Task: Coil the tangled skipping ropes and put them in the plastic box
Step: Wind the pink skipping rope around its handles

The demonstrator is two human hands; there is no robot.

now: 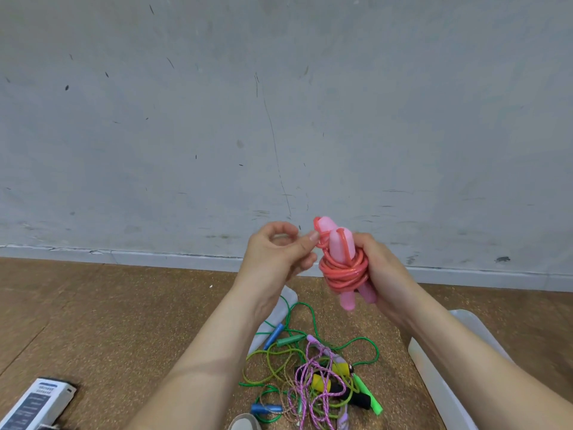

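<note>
The pink rope [344, 271] is held up in front of the wall [279, 103], above the floor [108, 321], wound in tight turns round the middle of its two pink handles [341, 246], which are kept side by side and upright so that the turns cannot slide off. The bundle is gripped from the side by the right hand [378, 268], its fingers wrapped round the coil and handles. A short run of rope at the handle tops is pinched by the left hand [279, 252] between thumb and finger, apparently so that the loose end can be tucked or drawn snug before the bundle is put down. The box [434, 380] lies on the floor low on the right, partly hidden under the right forearm, and what it holds cannot be seen. Below the hands a tangle [310, 373] of green, purple and other ropes lies uncoiled, near the box, partly over a white sheet [290, 297]. It is judged that a dangling loop could be caught on that tangle on the way to the box. A printed carton [43, 405] lies at the lower left, and the tip of a shoe [245, 422] shows at the bottom edge.
</note>
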